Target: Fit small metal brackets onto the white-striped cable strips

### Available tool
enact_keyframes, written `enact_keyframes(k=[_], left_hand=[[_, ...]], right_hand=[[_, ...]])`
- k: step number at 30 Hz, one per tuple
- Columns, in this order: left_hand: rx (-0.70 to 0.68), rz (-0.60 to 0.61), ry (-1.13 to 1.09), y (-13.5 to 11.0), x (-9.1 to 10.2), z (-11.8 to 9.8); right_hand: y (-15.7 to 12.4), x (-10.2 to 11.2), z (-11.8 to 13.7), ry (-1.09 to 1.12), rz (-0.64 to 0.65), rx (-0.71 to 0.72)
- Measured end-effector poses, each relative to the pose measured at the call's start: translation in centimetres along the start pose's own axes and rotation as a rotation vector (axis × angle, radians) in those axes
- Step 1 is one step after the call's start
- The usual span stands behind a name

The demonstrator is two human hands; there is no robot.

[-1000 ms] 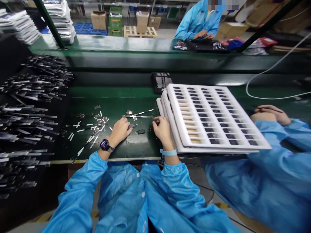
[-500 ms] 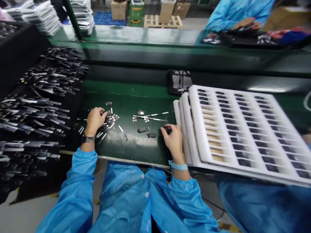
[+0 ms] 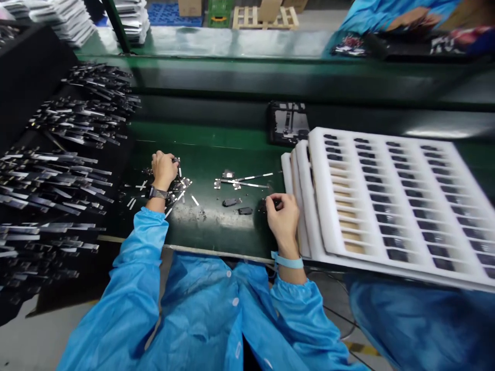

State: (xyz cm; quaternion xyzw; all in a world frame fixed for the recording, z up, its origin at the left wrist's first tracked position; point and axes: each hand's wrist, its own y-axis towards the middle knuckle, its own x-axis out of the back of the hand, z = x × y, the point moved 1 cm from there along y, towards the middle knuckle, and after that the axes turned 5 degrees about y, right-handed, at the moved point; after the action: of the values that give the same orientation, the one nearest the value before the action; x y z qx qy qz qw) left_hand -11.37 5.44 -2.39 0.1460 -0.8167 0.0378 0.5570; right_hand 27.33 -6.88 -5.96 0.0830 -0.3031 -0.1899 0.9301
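Observation:
My left hand [image 3: 164, 171] is at the far edge of a loose pile of small flex cables [image 3: 181, 186], its fingers closed on the end of one flex cable [image 3: 179, 168] with a silvery strip. On the right, my right hand [image 3: 284, 219] pinches a small black part [image 3: 277, 204] close to the green bench top; its fingers partly cover it. Between my hands lie two black oblong modules [image 3: 245, 211]. Several flex cables with long pale strips [image 3: 253, 184] rest just beyond them.
White foam trays [image 3: 371, 206] with slots of dark parts are stacked at right. A black box [image 3: 288, 122] stands behind. Bunches of flex cables [image 3: 58, 178] fill the dark rack at left. Across the bench, a co-worker's hands [image 3: 415, 19] handle something above a dark tray.
My left hand has moved away from me across the pile to a flex cable at its far side. My right hand stays beside the foam trays, still pinching. The view has shifted slightly.

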Motion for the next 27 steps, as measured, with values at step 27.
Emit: enact_keyframes(k=[27], left_hand=[[0.041,-0.261,-1.038,-2.2,7.9,-3.1]], right_hand=[[-0.7,0.8,2.7,0.662,0.204,-0.249]])
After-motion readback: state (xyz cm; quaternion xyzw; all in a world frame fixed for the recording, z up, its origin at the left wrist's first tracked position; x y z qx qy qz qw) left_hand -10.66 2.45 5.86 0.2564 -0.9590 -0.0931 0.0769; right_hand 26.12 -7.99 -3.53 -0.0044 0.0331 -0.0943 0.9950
